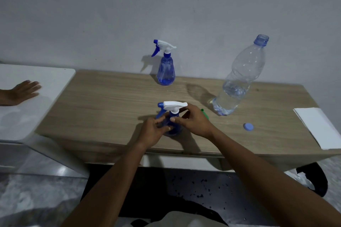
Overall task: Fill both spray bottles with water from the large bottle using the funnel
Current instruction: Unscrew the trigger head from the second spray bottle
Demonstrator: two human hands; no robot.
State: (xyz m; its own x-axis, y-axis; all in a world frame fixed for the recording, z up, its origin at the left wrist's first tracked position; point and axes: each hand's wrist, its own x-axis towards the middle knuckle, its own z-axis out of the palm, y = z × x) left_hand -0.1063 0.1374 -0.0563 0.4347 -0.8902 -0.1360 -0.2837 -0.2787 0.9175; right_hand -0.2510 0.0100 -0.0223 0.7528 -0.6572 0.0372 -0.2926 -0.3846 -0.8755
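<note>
Hands first: our left hand [153, 130] has its grip curled round the body of the near translucent blue plastic spray bottle [175, 131]. Our right hand [193, 122] has its grip pinched on the blue collar just under that bottle's white trigger head [174, 105]. The bottle stands upright on the light wood-grain desk [110, 106], near the front edge and about mid-width, nozzle pointing left. Our fingers cover most of it, so we can't tell how much water is inside.

A second translucent blue spray bottle with a white and blue trigger [166, 68] stands at the far edge against the grey wall [92, 14], well apart from the near one. Over on the right stands the large clear plastic water bottle [238, 79], neck open, water only in its lower part. Its round light-blue cap [248, 126] lies flat on the desk just in front of it.

Only a sliver of the green plastic funnel [204, 113] shows, poking out from behind our right hand, between that hand and the large bottle.

A white sheet of paper [317, 127] lies on the desk's right end. Left of the desk there's a white cabinet [46, 82] with another hand [24, 92] resting flat on top.
</note>
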